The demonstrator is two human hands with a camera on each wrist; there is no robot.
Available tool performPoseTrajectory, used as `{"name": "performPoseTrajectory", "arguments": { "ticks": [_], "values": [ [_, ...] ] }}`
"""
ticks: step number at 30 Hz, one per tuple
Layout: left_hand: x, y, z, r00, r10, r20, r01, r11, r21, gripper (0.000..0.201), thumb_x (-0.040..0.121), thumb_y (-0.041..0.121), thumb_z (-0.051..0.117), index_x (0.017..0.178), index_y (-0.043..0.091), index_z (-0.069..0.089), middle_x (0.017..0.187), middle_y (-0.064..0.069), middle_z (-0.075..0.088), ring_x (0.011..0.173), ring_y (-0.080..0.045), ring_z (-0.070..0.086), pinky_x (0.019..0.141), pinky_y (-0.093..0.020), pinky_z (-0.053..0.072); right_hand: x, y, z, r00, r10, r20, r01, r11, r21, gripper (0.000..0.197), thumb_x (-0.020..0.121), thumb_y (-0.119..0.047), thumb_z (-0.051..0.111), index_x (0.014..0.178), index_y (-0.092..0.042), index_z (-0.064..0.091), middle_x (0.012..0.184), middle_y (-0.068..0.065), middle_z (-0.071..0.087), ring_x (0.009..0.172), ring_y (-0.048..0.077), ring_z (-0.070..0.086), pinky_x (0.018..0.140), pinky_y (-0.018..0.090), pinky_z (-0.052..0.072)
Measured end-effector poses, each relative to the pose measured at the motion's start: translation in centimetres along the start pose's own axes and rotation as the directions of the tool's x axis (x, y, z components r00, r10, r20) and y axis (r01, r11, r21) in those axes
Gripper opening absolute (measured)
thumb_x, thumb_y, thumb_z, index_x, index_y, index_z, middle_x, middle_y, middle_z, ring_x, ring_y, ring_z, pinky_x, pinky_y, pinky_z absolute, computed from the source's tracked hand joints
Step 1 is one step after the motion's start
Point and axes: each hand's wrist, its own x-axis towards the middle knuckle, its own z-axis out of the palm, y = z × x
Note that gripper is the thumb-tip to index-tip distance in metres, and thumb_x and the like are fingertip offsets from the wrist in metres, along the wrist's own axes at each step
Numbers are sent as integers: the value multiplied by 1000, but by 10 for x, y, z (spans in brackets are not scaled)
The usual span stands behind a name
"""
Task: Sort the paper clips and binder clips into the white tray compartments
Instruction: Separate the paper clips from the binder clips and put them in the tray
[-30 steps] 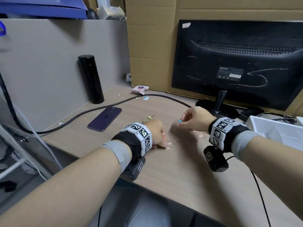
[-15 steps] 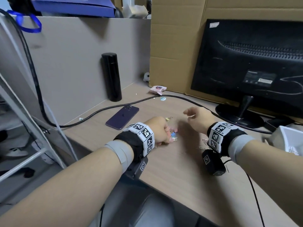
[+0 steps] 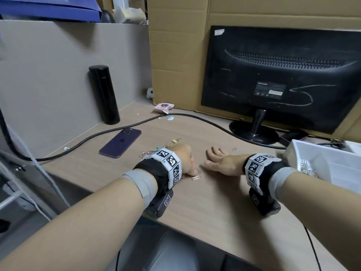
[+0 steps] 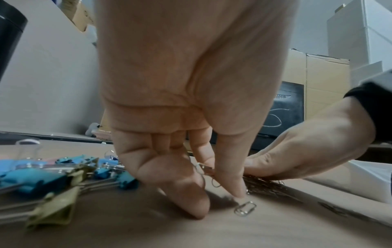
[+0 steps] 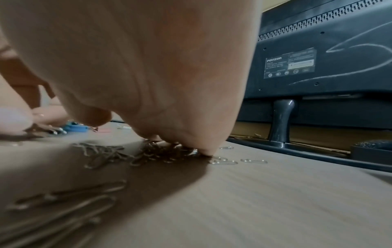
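Left hand [image 4: 186,100]: fingers curled, apparently pinching a binder clip [image 4: 204,168]. Right hand [image 3: 222,163]: fingers spread flat, pressing paper clips [image 5: 148,152].

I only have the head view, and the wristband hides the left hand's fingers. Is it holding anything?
Observer: Yes. In the left wrist view the left hand pinches a small metal clip between thumb and forefinger. I cannot tell which kind.
Operator: What is under the right hand?
Observer: The right hand presses its fingertips on a pile of paper clips.
Operator: And behind the left wristband?
Observer: A heap of blue and olive binder clips lies beside the left hand, on the side away from the right hand.
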Motion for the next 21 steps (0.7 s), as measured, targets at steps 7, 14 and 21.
{"name": "performPoseTrajectory", "arguments": {
  "ticks": [7, 14, 21],
  "values": [
    [-8, 12, 7, 1000, 14, 20, -15, 995, 101, 23, 83, 27, 84, 93, 8, 75, 84, -9, 75, 77, -26, 69, 88, -40, 63, -40, 3, -9, 996, -78, 34, 70, 978, 196, 73, 103, -52, 50, 163, -18, 26, 172, 3, 17, 160, 21, 12, 127, 35, 8],
    [-3, 11, 7, 995, -8, 99, 12, 999, -42, 12, 91, 12, 78, 89, 12, 66, 73, -10, 70, 68, -27, 65, 88, -46, 62, -18, 31, -22, 932, 180, -315, -141, 980, 141, 53, 106, -46, 42, 141, -6, 49, 145, 17, 52, 134, 33, 52, 101, 33, 39],
    [6, 4, 8, 997, 24, 73, -15, 992, -124, 16, 86, 7, 82, 94, -4, 74, 85, -18, 79, 68, -27, 69, 84, -52, 64, -13, 13, -20, 993, 12, -115, 2, 992, 125, 58, 111, -44, 28, 159, -10, 31, 169, 13, 23, 157, 26, 22, 126, 39, 12]
  ]
}}
